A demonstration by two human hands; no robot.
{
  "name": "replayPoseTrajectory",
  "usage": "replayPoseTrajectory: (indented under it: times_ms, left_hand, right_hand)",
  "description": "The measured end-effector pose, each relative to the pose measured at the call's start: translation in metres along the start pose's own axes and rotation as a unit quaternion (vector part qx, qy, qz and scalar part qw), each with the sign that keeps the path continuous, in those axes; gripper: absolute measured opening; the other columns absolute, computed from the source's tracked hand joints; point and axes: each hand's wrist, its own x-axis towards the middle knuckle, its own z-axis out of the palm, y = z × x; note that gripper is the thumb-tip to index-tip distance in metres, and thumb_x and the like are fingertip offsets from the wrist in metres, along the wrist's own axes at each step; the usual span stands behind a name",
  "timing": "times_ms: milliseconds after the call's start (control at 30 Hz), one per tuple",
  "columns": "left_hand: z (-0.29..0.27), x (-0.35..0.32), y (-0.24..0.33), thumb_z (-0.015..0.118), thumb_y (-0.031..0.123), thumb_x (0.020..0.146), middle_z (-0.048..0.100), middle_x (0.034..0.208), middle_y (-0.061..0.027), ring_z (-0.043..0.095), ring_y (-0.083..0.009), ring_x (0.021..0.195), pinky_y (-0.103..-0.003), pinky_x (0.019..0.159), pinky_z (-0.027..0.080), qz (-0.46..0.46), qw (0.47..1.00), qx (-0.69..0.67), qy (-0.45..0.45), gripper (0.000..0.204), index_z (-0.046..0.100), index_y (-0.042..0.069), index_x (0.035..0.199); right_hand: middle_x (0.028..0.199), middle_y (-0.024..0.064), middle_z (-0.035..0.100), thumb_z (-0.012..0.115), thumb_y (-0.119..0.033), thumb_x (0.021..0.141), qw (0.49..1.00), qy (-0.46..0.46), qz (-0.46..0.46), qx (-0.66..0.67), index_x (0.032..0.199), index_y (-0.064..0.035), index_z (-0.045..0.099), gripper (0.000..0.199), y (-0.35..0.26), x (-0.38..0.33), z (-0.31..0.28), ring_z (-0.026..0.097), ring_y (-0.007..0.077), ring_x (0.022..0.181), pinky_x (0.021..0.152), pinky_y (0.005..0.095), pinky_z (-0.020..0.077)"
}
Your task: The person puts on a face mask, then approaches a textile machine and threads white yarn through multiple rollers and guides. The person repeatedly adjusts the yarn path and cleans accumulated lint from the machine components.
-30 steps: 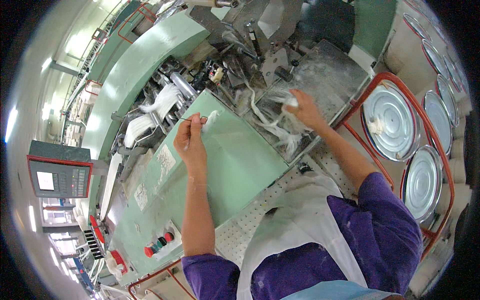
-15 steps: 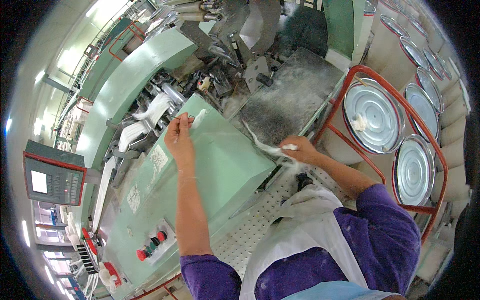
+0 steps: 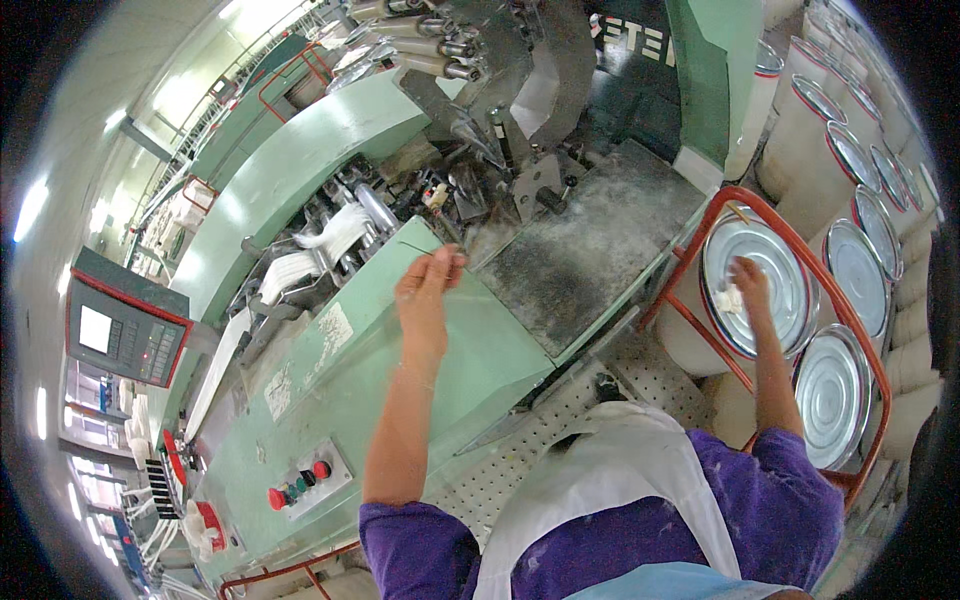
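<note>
While my left hand (image 3: 425,300) is raised above the sloping green machine cover (image 3: 485,345), its thumb and index finger are pinched to a narrow grip on a thin dark wire tool (image 3: 414,247). The exposed end of the wire projects from the fingertips toward the upper left, over the cover's upper end; the rest is hidden by the grip.

My right hand (image 3: 753,290) is extended over the round silver lid (image 3: 728,243) of a tall pale can, inside the red tubular rail (image 3: 885,400). Its fingers point down at a white fibre tuft (image 3: 728,300) and are spaced narrowly; I cannot tell whether they grip the tuft or only hang beside it.

The tuft appears on the left part of the lid: small, loose, irregular in outline, matt against concentric metal rings. Between my two hands, a dark plate (image 3: 600,245) carries a layer of pale dust.
</note>
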Motion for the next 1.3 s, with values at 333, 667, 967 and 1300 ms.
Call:
replayPoseTrajectory:
  times_ms: [333,667,967,1300]
  left_hand:
    - [0.045,-0.040,0.003,0.064,0.019,0.086,0.060,0.114,-0.0058,0.055,-0.0123,0.093,-0.026,0.080,0.045,-0.020,0.971,0.089,-0.222,0.023,0.067,0.003,0.102]
    - [0.044,-0.092,-0.023,0.066,0.024,0.081,0.061,0.110,-0.0074,0.058,-0.0243,0.098,-0.032,0.081,0.048,0.052,0.895,0.302,-0.323,0.026,0.065,0.010,0.103]
    - [0.043,-0.159,-0.090,0.068,0.025,0.076,0.053,0.124,-0.0134,0.046,-0.0320,0.117,-0.042,0.094,0.042,0.045,0.711,0.510,-0.482,0.028,0.066,0.012,0.101]
    - [0.032,-0.162,-0.095,0.080,0.026,0.061,0.046,0.132,-0.0122,0.047,-0.0318,0.117,-0.043,0.095,0.042,0.005,0.759,0.477,-0.442,0.054,0.062,0.013,0.110]
  right_hand:
    - [0.096,0.0060,0.066,0.061,-0.023,0.089,0.883,-0.420,-0.072,0.199,0.109,-0.0003,0.062,0.030,-0.198,-0.149,0.246,0.060,0.0135,0.088,0.080,0.0274,0.0484]
    - [0.085,0.0049,0.067,0.068,-0.018,0.081,0.935,-0.343,-0.049,-0.075,0.096,-0.0010,0.068,0.023,-0.198,-0.118,0.160,0.060,0.0106,0.073,0.067,0.0247,0.0479]
    - [0.076,0.0098,0.064,0.066,-0.023,0.081,0.844,-0.483,-0.124,-0.195,0.085,-0.0066,0.068,0.017,-0.169,-0.153,0.138,0.062,0.0243,0.070,0.064,0.0341,0.0477]
    - [0.068,0.0057,0.058,0.068,-0.020,0.074,0.743,-0.483,-0.385,-0.259,0.076,-0.0080,0.063,0.013,-0.137,-0.185,0.189,0.059,0.0250,0.066,0.058,0.0377,0.0473]
